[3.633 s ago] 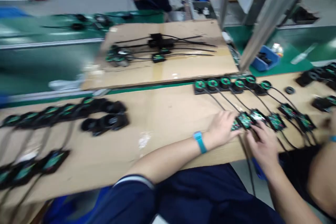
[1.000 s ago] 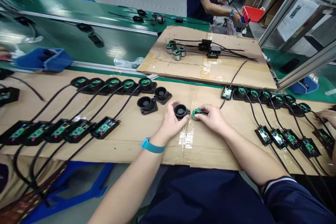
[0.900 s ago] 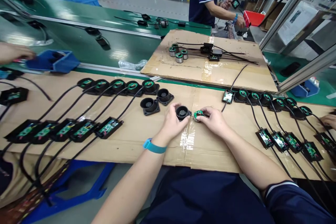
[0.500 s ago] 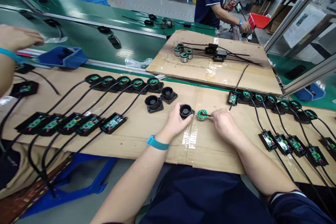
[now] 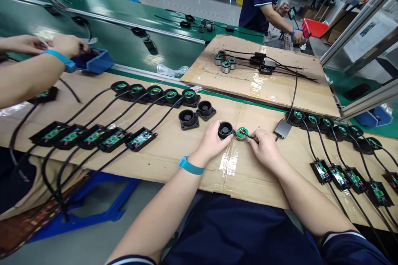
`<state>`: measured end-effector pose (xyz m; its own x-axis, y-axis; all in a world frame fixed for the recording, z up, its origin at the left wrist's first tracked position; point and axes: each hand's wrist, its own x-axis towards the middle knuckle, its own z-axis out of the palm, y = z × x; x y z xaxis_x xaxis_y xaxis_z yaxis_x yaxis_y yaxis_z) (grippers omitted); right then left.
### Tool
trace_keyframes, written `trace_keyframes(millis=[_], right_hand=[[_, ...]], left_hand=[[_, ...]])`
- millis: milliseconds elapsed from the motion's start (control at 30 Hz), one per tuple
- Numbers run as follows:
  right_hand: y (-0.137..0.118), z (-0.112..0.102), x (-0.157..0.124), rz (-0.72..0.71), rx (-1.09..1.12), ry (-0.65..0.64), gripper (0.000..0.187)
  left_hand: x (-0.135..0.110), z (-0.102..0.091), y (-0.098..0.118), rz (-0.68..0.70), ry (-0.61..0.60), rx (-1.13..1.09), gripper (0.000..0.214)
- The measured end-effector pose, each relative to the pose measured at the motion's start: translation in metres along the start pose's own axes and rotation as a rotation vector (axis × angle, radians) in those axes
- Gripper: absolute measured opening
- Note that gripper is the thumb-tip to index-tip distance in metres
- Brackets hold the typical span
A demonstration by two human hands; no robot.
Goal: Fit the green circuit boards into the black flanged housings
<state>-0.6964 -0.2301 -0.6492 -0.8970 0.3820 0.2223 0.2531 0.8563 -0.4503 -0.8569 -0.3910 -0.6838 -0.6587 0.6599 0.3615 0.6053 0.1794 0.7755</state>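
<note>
My left hand (image 5: 214, 138) grips a black round housing with a square flange (image 5: 225, 130), its open top facing up. Just right of it is a small metal motor with a green circuit board on top (image 5: 241, 133). My right hand (image 5: 263, 145) pinches the black cable close to that motor. The cable runs behind my right hand to a small dark box (image 5: 282, 128), which lies face down. Two more black housings (image 5: 188, 119) stand on the cardboard, left of and beyond my left hand.
Wired housings (image 5: 171, 96) and boxes with circuit boards (image 5: 141, 139) lie in a row on the left, others (image 5: 338, 176) on the right. Behind is a raised cardboard sheet (image 5: 199, 76) with motors. A co-worker's hands (image 5: 64, 47) are over a blue bin (image 5: 100, 63); another person stands behind.
The small box on the cable has flipped from board side up to face down. The motor is nearer the housing in my left hand. The left co-worker's hands have moved to the blue bin.
</note>
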Motion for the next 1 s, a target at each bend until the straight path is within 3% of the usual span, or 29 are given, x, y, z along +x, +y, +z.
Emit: trace_keyframes(millis=[167, 400, 567, 633, 833, 1000], right_hand=[[-0.004, 0.006, 0.003, -0.063, 0.097, 0.097, 0.041], [0.0, 0.022, 0.013, -0.127, 0.097, 0.076, 0.035], [-0.011, 0.006, 0.0, -0.113, 0.178, 0.358, 0.039], [-0.021, 0.0, -0.006, -0.108, 0.207, 0.416, 0.043], [-0.039, 0.01, -0.009, -0.217, 0.167, 0.345, 0.042], [-0.04, 0.019, -0.006, -0.263, 0.146, 0.391, 0.039]], left_hand=[[0.0, 0.0, 0.0, -0.079, -0.036, 0.009, 0.051], [0.0, 0.0, -0.002, -0.064, -0.031, -0.024, 0.044], [-0.001, 0.001, 0.001, 0.073, -0.01, -0.052, 0.043], [-0.002, 0.002, 0.004, 0.124, -0.015, -0.07, 0.045], [-0.008, 0.009, 0.014, 0.245, -0.035, -0.048, 0.047], [-0.01, 0.013, 0.016, 0.27, -0.01, -0.058, 0.046]])
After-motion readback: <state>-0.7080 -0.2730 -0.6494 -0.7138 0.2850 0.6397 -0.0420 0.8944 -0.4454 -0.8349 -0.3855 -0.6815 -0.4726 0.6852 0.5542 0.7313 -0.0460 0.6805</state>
